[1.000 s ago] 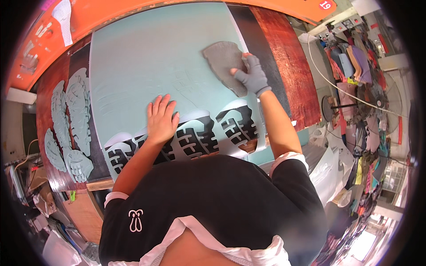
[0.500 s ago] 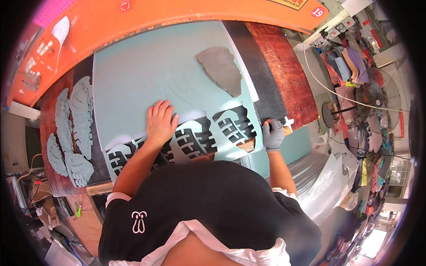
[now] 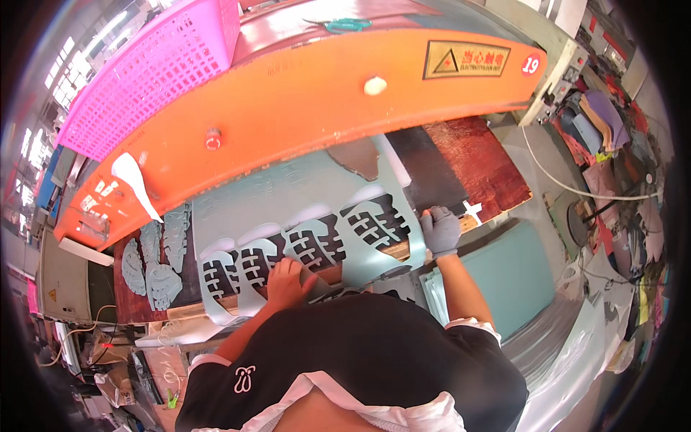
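A thin grey-green sheet (image 3: 266,187) lies on the board, with several sole-shaped cutouts along its near side. My bare left hand (image 3: 288,283) rests at the near edge by the middle cutouts, its fingers extended and slightly bent. My right hand (image 3: 441,232), in a grey glove, is at the sheet's right edge by the black board strip (image 3: 432,176). Its fingers are curled closed; what they hold, if anything, is hidden. A dark grey-brown offcut (image 3: 358,160) lies on the sheet, partly hidden by the orange beam. Cut sole pieces (image 3: 164,286) lie together at the left.
An orange machine beam (image 3: 288,93) spans the far side, carrying a pink basket (image 3: 162,72) and teal-handled scissors (image 3: 348,25). Stacked grey-green sheets (image 3: 504,277) and clear plastic film (image 3: 554,345) are at the right. A white cable (image 3: 568,186) hangs beyond the board's right end.
My left hand has moved from the sheet's middle back to its near edge, over the cutouts. My right hand stays by the right edge. The view has tilted up, showing more of the orange beam.
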The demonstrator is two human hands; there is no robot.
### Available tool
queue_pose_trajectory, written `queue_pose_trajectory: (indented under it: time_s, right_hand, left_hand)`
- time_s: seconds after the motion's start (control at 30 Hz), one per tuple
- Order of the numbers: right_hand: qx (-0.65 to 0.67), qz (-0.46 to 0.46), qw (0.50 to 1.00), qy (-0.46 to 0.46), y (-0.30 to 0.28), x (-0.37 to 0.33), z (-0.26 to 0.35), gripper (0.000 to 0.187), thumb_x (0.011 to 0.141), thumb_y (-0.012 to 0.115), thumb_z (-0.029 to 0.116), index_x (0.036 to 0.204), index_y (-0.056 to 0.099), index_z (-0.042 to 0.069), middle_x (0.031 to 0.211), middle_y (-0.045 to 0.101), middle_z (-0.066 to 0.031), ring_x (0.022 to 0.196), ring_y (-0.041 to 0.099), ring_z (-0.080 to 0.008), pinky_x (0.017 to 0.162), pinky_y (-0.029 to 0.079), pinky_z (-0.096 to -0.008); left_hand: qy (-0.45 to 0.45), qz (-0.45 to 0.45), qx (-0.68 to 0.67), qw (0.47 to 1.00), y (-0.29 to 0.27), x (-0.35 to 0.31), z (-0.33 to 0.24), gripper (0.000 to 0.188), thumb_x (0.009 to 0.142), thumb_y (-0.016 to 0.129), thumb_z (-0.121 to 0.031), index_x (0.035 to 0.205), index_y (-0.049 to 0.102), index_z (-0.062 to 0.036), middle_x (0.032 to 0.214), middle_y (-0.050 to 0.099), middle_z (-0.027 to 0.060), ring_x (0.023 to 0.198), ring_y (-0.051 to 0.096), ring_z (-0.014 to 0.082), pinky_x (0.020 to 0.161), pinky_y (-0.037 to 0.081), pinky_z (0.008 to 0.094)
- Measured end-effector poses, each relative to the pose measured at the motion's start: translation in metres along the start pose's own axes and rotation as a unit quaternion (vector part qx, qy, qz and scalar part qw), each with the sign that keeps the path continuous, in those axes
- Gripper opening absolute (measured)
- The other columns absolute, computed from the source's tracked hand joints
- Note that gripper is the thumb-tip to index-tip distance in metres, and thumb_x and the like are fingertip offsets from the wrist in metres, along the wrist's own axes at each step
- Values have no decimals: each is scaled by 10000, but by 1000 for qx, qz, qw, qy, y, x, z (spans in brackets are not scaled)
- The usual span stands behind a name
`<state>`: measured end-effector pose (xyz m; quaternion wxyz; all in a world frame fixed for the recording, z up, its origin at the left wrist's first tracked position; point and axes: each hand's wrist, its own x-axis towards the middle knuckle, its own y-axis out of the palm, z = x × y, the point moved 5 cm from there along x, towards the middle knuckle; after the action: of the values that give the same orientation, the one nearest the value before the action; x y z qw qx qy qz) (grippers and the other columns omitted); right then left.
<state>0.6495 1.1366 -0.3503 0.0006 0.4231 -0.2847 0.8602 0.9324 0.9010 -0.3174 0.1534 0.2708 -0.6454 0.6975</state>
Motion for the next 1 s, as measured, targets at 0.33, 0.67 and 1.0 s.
queue_pose_trajectory:
  time_s: [0.33,0.67,1.0]
  right_hand:
    - [268,66,958,-83,-50,114,102,274,914,445,250,859,549,2,852,582,-214,805,543,-404,710,430,-455]
    - [70,35,978,-193,-29,6,6,187,812,552,282,804,604,102,795,598,-120,719,564,-338,677,448,-443]
    - [-42,93,981,-168,-11,9,-6,277,807,545,336,706,654,101,784,605,-125,751,561,-325,716,421,-452]
  left_hand:
    - [-181,-54,7,982,15,-23,0,370,742,680,-351,849,491,-52,861,511,142,759,552,347,642,461,440]
    - [-191,-107,33,975,4,-22,1,294,733,673,-279,803,470,-77,812,529,116,739,556,330,631,459,440]
    - [-250,-93,118,956,0,-31,-5,298,774,602,-330,891,503,-75,866,536,105,839,521,309,744,385,435]
